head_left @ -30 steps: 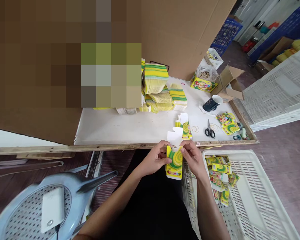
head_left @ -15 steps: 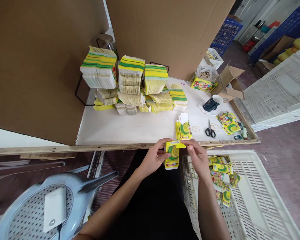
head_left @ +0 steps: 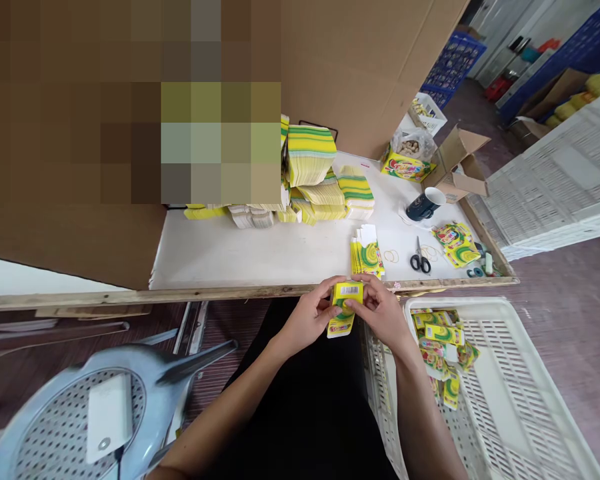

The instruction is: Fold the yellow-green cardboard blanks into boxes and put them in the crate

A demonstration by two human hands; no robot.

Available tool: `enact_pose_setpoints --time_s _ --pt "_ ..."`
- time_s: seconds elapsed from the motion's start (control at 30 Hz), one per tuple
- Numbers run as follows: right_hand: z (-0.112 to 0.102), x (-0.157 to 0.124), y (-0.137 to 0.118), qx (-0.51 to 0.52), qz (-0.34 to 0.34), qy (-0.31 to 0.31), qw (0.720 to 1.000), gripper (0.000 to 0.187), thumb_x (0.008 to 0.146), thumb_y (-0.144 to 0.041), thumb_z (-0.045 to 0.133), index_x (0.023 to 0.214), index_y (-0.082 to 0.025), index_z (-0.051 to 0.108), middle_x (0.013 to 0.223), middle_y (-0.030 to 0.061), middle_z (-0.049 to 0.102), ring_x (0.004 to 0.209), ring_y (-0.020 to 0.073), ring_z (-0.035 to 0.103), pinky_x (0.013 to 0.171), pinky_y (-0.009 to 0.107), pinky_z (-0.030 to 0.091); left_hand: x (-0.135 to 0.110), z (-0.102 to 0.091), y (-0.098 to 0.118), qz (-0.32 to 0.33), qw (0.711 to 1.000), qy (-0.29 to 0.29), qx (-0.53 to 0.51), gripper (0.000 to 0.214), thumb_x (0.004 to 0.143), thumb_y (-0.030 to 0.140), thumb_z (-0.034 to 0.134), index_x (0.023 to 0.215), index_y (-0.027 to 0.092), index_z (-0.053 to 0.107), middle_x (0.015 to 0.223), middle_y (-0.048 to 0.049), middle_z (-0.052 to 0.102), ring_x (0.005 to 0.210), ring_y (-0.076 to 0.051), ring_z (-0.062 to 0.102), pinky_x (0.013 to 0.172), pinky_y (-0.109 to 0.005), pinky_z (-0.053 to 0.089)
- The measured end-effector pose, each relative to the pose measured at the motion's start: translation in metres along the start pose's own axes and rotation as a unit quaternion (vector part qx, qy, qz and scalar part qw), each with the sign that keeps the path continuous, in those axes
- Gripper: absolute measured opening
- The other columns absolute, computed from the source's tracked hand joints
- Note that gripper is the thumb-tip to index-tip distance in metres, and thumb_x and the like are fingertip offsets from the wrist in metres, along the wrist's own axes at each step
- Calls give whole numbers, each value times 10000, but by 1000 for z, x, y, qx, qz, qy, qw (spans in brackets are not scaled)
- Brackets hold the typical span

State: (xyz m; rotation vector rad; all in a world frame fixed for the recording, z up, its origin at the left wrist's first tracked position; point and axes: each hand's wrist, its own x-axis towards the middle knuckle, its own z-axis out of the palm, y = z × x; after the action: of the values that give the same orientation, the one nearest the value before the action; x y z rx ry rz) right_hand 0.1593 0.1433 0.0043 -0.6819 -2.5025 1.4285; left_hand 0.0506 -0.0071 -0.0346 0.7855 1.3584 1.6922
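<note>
Between my two hands is a small yellow and green printed carton (head_left: 346, 308), held just in front of the table's edge with its barcode end upward. My left hand (head_left: 314, 313) grips its left side, thumb across the front. On the other side my right hand (head_left: 381, 312) closes on the carton, thumb pressed to the front and fingers behind, partly hidden. Just beyond, a small pile of flat cartons (head_left: 367, 253) lies on the white table (head_left: 260, 257).
Stacks of flat cartons (head_left: 313, 160) stand at the back, partly pixelated. Scissors (head_left: 420, 260), a mug (head_left: 425, 205) and an open cardboard box (head_left: 457, 170) are to the right. A white crate (head_left: 517, 380) with several cartons is low right; a stool (head_left: 45, 400) holds a white device (head_left: 109, 419).
My right hand has moved left from the carton's yellow end flap onto its right side. The flap that stuck out no longer shows, and the barcode end now faces me.
</note>
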Motion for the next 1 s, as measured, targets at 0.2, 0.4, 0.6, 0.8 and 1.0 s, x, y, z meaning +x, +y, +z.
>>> enact_pose_setpoints --time_s 0.2,0.4,0.6,0.8,1.0 --pt "8 1 -3 -128 18 61 990 295 841 -326 640 1114 -229 580 599 -63 550 551 151 507 565 266 351 1 -1 -1 -5 1000 -3 10 525 898 282 580 1403 221 451 1360 -126 589 1129 -237 639 963 -354 520" --pt "13 0 3 -51 -27 71 996 386 901 -407 617 1245 -233 606 609 -48 521 542 143 469 588 277 397 1 -4 2 -17 999 19 -36 579 828 276 686 1363 221 472 1224 -110 662 924 -198 692 826 -311 557" --pt "12 -8 -1 6 -66 144 987 276 940 -384 551 1172 -256 627 1151 67 653 964 221 616 803 340 485 12 21 4 8 999 20 -47 543 822 320 709 1320 230 515 1264 -119 634 1050 -237 660 868 -332 553" --pt "-58 -47 18 -294 32 452 842 354 864 -492 619 1026 -196 726 1029 144 637 965 314 537 876 471 389 16 24 -1 18 1000 -18 -16 729 862 339 674 1490 283 307 1370 -120 560 1318 -232 513 1178 -453 345" --pt "-72 -19 58 -303 95 364 876 450 876 -531 550 1095 -171 709 1051 151 667 891 278 566 881 449 370 12 22 -13 3 1000 4 8 571 849 366 684 1361 203 490 1278 -145 618 1192 -240 596 1118 -469 412"
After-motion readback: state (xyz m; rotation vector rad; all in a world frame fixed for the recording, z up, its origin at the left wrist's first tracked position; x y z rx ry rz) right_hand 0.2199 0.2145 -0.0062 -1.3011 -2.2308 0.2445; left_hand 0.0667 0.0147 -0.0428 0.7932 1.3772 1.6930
